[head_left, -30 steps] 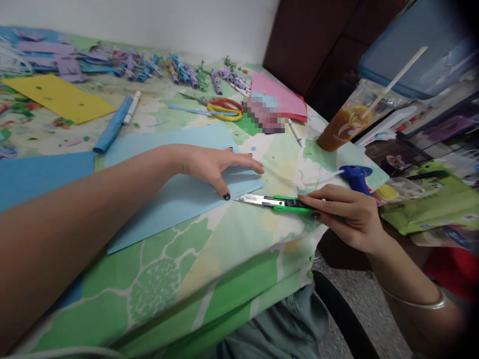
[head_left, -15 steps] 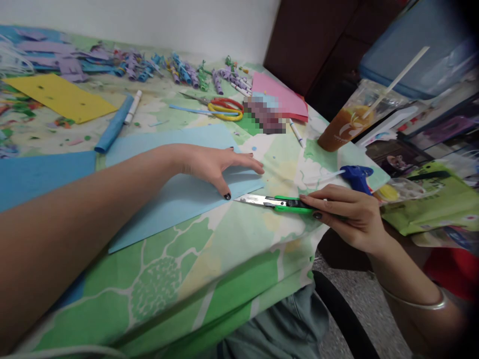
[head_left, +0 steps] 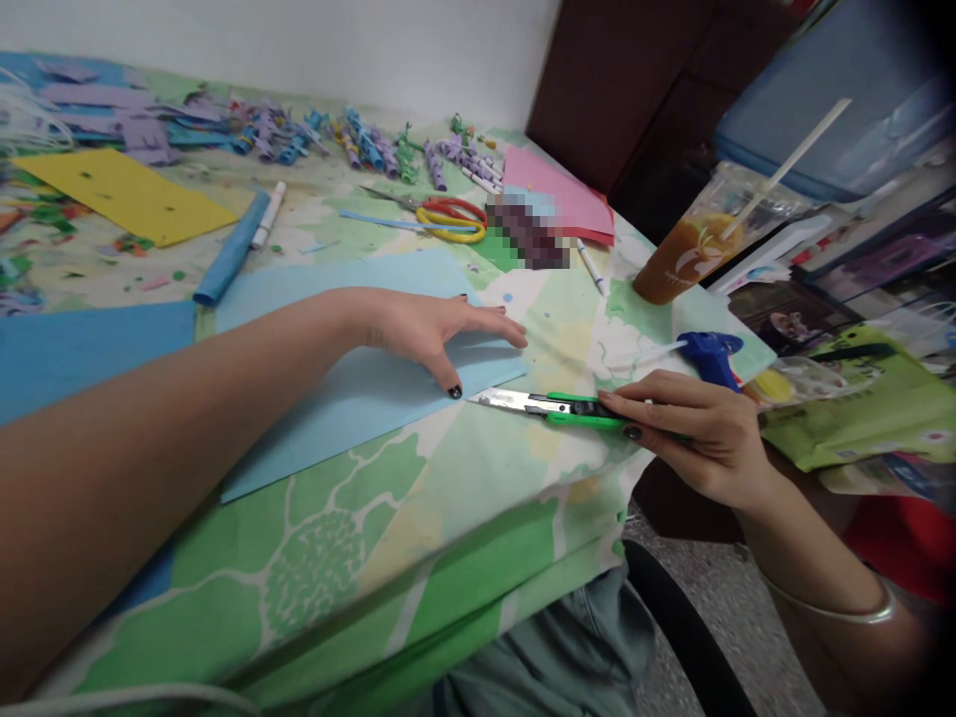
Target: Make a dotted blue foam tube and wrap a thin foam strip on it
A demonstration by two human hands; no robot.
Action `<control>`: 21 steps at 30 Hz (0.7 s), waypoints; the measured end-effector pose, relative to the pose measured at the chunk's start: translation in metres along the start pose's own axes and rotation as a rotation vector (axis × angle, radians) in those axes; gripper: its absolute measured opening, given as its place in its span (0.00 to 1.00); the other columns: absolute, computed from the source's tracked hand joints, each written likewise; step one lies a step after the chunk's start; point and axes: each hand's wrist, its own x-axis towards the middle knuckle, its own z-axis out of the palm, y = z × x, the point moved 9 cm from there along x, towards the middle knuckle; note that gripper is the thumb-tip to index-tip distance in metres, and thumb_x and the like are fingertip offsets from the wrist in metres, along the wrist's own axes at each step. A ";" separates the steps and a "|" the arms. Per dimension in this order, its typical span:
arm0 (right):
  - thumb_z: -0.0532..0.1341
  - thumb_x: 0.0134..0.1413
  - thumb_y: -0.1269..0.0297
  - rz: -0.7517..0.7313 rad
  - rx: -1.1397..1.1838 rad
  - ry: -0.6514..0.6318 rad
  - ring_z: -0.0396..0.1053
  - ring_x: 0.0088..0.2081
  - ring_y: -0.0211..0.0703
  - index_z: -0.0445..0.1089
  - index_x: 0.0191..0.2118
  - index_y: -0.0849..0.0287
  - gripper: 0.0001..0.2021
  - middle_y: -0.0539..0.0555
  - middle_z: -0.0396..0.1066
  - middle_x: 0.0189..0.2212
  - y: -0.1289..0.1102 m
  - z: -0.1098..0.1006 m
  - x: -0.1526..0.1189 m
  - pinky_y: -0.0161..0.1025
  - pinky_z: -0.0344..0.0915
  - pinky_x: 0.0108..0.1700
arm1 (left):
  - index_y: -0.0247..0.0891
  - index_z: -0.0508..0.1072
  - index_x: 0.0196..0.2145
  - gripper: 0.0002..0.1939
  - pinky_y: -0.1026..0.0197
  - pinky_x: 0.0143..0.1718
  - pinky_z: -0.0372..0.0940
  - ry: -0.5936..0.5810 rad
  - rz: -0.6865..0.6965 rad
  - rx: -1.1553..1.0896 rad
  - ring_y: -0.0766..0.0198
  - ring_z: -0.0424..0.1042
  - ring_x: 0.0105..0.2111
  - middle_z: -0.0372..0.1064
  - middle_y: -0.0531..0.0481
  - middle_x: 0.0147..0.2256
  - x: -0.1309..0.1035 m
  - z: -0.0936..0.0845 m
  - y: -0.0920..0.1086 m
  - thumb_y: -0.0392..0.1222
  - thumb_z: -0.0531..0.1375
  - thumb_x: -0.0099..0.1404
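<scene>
Neither hand shifts: my left hand [head_left: 407, 324] splays over light-blue paper [head_left: 321, 418]; right hand [head_left: 706, 433] grips cutter [head_left: 579, 409], tip beside left thumb [head_left: 444, 376].

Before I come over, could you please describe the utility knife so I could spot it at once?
On the patterned tablecloth, find the light blue paper under the left hand. By its near edge, the right hand holds the utility knife, blade toward the paper. Its green body sets it apart from the blue glue gun.
</scene>
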 end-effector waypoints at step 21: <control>0.58 0.56 0.73 0.063 0.019 0.016 0.72 0.40 0.47 0.70 0.55 0.53 0.21 0.59 0.74 0.42 0.001 0.002 -0.001 0.42 0.69 0.38 | 0.50 0.55 0.63 0.37 0.47 0.64 0.40 0.006 0.007 0.025 0.49 0.40 0.67 0.46 0.51 0.67 -0.001 -0.001 0.001 0.51 0.60 0.57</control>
